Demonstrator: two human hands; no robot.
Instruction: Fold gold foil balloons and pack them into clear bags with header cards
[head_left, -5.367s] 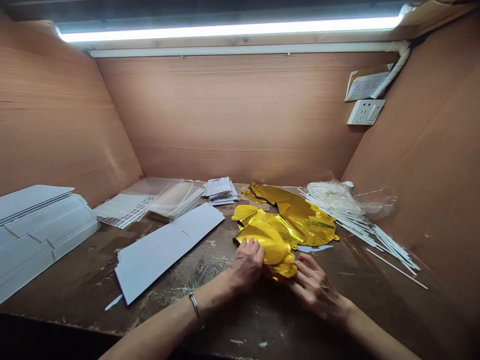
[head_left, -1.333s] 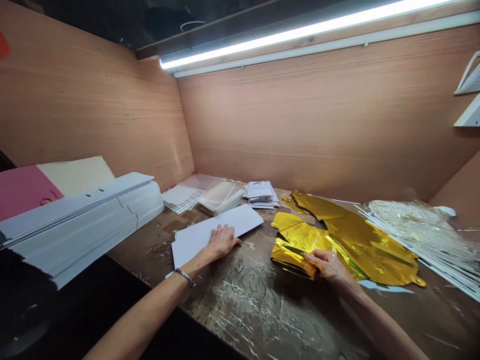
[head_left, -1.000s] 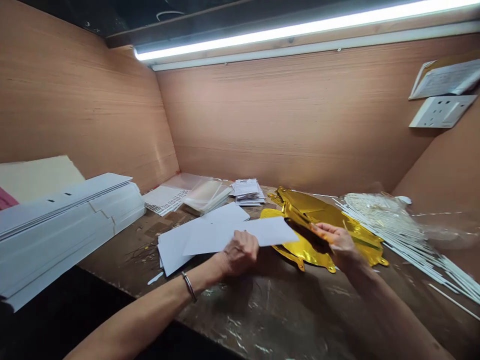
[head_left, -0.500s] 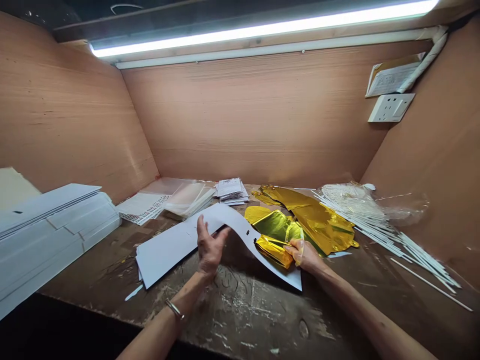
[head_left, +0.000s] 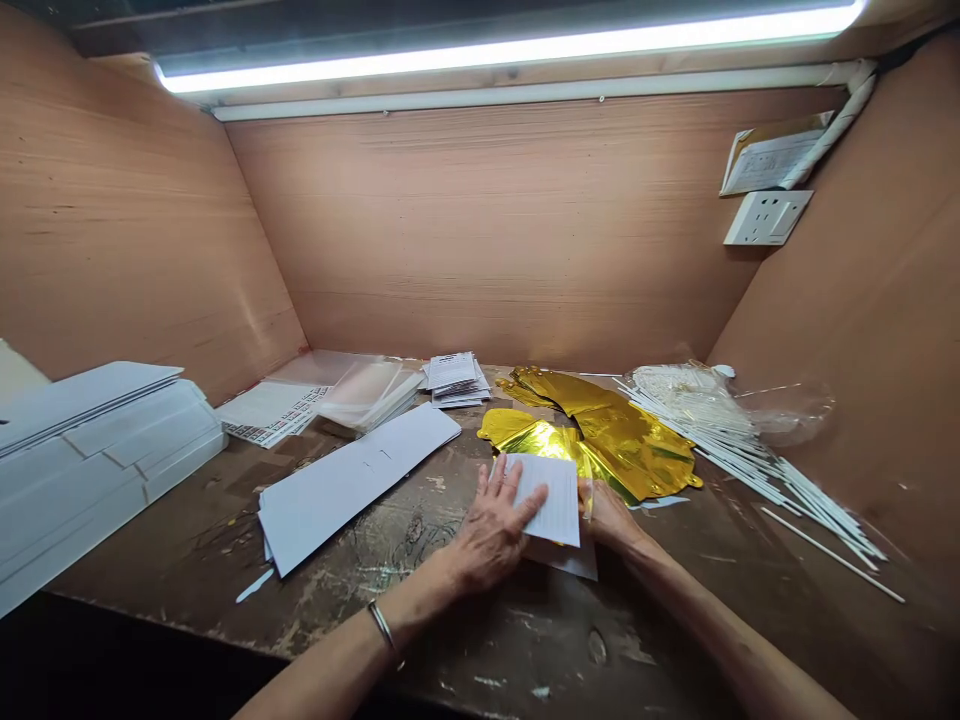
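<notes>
My left hand (head_left: 491, 525) lies flat with fingers spread on a folded white card (head_left: 553, 500) at the middle of the worn brown table (head_left: 465, 640). My right hand (head_left: 606, 514) grips the card's right edge, fingers closed; the folded gold foil it held a moment ago is hidden under the card. Just behind the card lies a heap of flat gold foil balloons (head_left: 600, 435).
A stack of long white cards (head_left: 352, 480) lies left of my hands. Larger white boards (head_left: 90, 440) are piled at the far left. Clear bags (head_left: 367, 390), printed leaflets (head_left: 454, 378) and label sheets (head_left: 262, 410) sit at the back. White sticks (head_left: 757, 460) fan out on the right.
My left hand drew one white card from the stack, brought it over the folded gold foil in my right hand, and folded it down flat. The view swung back to centre.
</notes>
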